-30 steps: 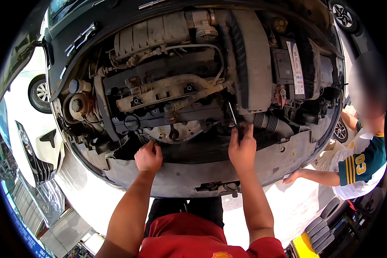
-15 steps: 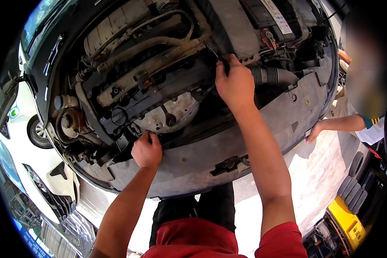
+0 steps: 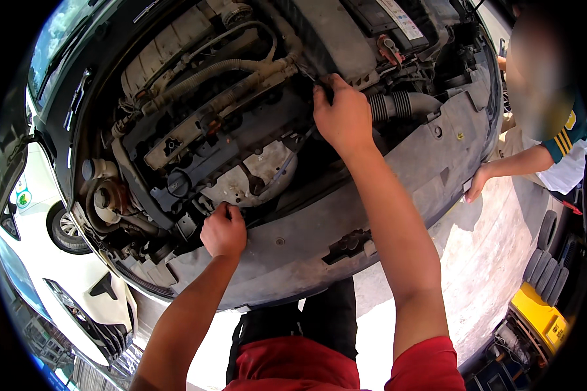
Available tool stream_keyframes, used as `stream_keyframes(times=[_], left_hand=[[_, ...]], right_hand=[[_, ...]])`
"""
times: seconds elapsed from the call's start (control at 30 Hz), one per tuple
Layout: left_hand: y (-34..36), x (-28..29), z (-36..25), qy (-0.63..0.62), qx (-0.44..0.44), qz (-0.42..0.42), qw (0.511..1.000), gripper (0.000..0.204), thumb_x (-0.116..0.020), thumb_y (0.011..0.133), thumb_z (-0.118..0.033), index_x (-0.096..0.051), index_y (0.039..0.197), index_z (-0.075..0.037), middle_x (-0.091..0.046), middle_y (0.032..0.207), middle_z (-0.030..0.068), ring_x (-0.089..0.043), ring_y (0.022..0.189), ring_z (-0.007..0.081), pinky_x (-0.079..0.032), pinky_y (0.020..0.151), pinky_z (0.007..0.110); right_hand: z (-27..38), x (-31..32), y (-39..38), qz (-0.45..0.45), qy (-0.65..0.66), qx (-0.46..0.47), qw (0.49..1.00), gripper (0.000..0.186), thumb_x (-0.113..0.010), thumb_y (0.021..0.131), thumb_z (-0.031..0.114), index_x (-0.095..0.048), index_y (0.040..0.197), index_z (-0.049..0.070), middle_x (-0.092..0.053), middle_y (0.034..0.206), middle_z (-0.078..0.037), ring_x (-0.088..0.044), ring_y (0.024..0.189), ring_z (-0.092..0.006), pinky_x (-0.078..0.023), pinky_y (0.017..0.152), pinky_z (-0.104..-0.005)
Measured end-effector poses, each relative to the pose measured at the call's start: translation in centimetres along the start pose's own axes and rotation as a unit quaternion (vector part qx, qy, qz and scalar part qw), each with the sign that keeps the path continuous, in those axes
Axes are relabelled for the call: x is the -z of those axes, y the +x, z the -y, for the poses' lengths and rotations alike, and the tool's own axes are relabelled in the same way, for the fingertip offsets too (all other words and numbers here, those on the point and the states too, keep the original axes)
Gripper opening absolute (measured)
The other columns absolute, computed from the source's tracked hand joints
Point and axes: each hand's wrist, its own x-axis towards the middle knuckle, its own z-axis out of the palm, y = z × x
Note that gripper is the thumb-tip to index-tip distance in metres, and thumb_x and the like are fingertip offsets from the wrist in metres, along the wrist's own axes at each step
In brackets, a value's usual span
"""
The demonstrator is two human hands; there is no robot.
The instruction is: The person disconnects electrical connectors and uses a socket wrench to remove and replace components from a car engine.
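Over the open engine bay of a car, my right hand [image 3: 342, 117] is closed on a thin tool [image 3: 312, 77]. Only a short part of it shows beyond the fingertips, so its kind is unclear. It points at the back of the dark engine cover [image 3: 241, 140], near a ribbed air hose [image 3: 391, 106]. My left hand [image 3: 224, 232] is curled shut at the inner edge of the grey front panel [image 3: 293, 247], just below the pale metal heat shield [image 3: 251, 176]. What its fingers hold, if anything, is hidden.
A battery [image 3: 388, 23] with a red terminal clamp sits at the far right. A co-worker's hand [image 3: 478, 184] touches the car's front edge. Left are a reservoir [image 3: 106, 195] and a white car [image 3: 88, 287]. A yellow case [image 3: 538, 313] stands at lower right.
My right hand has shifted slightly left with the thin tool. The view has turned a little, and the co-worker leans in slightly differently. My left hand stays at the panel edge.
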Motion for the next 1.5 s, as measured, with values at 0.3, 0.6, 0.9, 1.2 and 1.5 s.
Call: stream_keyframes(times=[0.3,0.6,0.9,1.2,1.5], left_hand=[[-0.1,0.2,-0.2,0.003,0.004,0.004,1.000,0.030,-0.053,0.094,-0.032,-0.071,0.082,-0.011,-0.070,0.074,0.0154,-0.068,0.074,0.0420,-0.052,0.066,0.052],[-0.1,0.1,-0.2,0.011,0.001,-0.007,1.000,0.030,-0.053,0.093,-0.031,-0.071,0.080,-0.011,-0.070,0.073,0.0156,-0.068,0.073,0.0419,-0.052,0.065,0.052],[-0.2,0.3,-0.4,0.006,-0.008,-0.013,1.000,0.030,-0.054,0.093,-0.031,-0.069,0.078,-0.010,-0.070,0.073,0.0152,-0.068,0.072,0.0416,-0.052,0.064,0.052],[-0.2,0.3,-0.3,-0.002,-0.009,-0.006,1.000,0.030,-0.054,0.093,-0.031,-0.070,0.080,-0.010,-0.070,0.074,0.0157,-0.068,0.074,0.0420,-0.052,0.065,0.052],[-0.1,0.3,-0.1,0.005,-0.005,-0.003,1.000,0.030,-0.054,0.093,-0.031,-0.071,0.081,-0.011,-0.071,0.075,0.0162,-0.069,0.075,0.0420,-0.053,0.067,0.053]], right_hand=[[0.6,-0.2,0.3,0.057,-0.015,-0.043,0.997,0.033,-0.061,0.096,0.025,-0.070,0.122,0.007,-0.074,0.101,-0.023,-0.070,0.101,-0.0430,-0.055,0.090,-0.0502],[1.3,0.8,0.4,0.059,0.037,-0.030,0.997,0.030,-0.061,0.096,0.022,-0.075,0.122,0.018,-0.075,0.102,-0.021,-0.070,0.100,-0.0415,-0.055,0.090,-0.0483],[1.1,0.5,0.7,0.085,0.009,-0.011,0.996,0.032,-0.060,0.096,0.020,-0.073,0.125,0.017,-0.075,0.107,-0.021,-0.070,0.102,-0.0411,-0.055,0.092,-0.0469],[1.6,1.5,1.0,0.129,0.044,-0.059,0.989,0.037,-0.057,0.097,0.018,-0.071,0.131,0.018,-0.073,0.114,-0.023,-0.070,0.103,-0.0388,-0.056,0.093,-0.0441],[1.3,-1.6,-1.3,0.012,-0.208,0.105,0.972,0.048,-0.064,0.088,0.010,-0.069,0.134,0.023,-0.069,0.079,-0.018,-0.072,0.078,-0.0364,-0.059,0.070,-0.0460]])
